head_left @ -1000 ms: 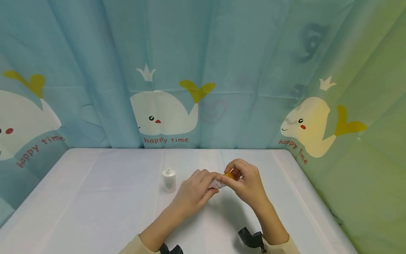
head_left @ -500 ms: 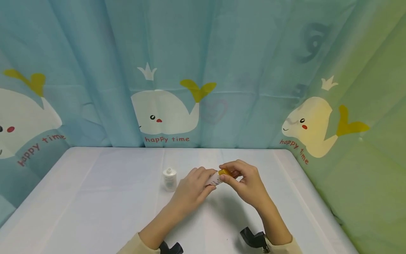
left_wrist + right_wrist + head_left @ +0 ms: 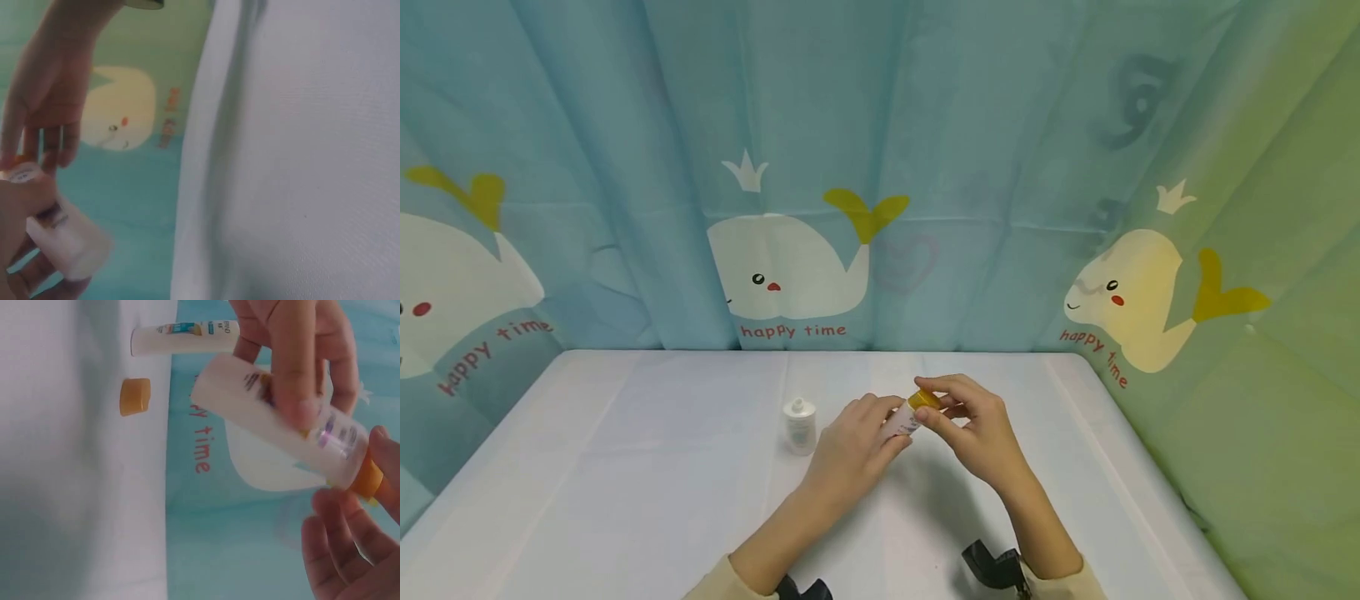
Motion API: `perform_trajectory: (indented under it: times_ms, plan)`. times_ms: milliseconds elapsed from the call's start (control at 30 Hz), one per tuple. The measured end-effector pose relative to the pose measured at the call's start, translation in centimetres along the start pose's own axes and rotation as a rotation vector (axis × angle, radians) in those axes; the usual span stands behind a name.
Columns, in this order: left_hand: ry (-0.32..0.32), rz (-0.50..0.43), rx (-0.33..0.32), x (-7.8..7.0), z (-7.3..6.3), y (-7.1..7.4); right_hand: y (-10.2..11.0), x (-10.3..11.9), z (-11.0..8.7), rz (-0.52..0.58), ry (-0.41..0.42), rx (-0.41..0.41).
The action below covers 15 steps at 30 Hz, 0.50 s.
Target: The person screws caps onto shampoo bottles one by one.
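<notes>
My left hand (image 3: 850, 446) grips a white bottle (image 3: 901, 422) with printed lettering, tilted up to the right above the table. Its cap (image 3: 922, 399) is orange-yellow and sits at the bottle's upper end. The thumb and fingers of my right hand (image 3: 973, 425) pinch that cap. The right wrist view shows the bottle's body (image 3: 250, 419) between the left thumb and fingers, with the right thumb against the cap (image 3: 367, 478). Left of the hands, a second white bottle (image 3: 800, 427) stands upright on the table, its narrow nozzle uncapped.
A loose orange cap (image 3: 135, 397) rests on the white table (image 3: 647, 467) near the second bottle, seen in the right wrist view; the hands hide it in the head view. Behind the table hangs a blue-green curtain (image 3: 970, 275) with whale prints.
The held bottle has swung to a steeper tilt, and its capped end has shifted slightly left and up. My right fingers have moved with the cap, more of which shows now.
</notes>
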<state>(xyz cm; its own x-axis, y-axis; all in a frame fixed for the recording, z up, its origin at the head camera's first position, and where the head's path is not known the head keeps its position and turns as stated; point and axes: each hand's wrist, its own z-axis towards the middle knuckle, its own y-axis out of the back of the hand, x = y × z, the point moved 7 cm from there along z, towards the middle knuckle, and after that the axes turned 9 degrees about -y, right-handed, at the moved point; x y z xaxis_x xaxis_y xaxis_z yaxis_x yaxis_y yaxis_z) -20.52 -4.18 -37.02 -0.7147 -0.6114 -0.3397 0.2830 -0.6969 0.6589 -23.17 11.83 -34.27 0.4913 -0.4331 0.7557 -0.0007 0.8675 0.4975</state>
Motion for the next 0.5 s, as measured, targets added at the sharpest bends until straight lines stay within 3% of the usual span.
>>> perform_trajectory:
  times_ms: [233, 367, 500]
  plan:
    - [0.254, -0.365, -0.036, 1.7, -0.2, -0.4, -0.5, -1.9, 0.0, 0.080, -0.140, 0.138]
    - [0.301, -0.580, -0.077, 2.0, -0.3, -0.9, -1.1, -2.6, -0.1, 0.136, -0.174, 0.225]
    - [0.334, -0.680, -0.082, 2.0, -0.2, -1.6, -0.9, -2.9, 0.0, 0.162, -0.168, 0.259]
